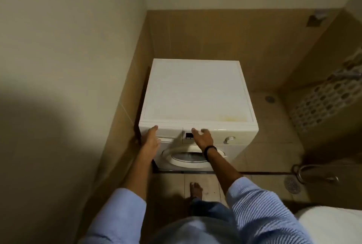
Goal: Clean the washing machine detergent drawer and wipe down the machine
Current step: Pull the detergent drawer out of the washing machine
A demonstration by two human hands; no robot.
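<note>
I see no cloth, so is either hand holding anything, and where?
Nothing carried. Right hand is open at the display; left hand lies on the front of the detergent drawer, grip unclear.

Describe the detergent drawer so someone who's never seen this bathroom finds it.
Find the white washing machine in the tiled corner. Along its front top strip, the drawer is the plain panel at the left end. Unlike the display and dial to its right, it is blank.
</note>
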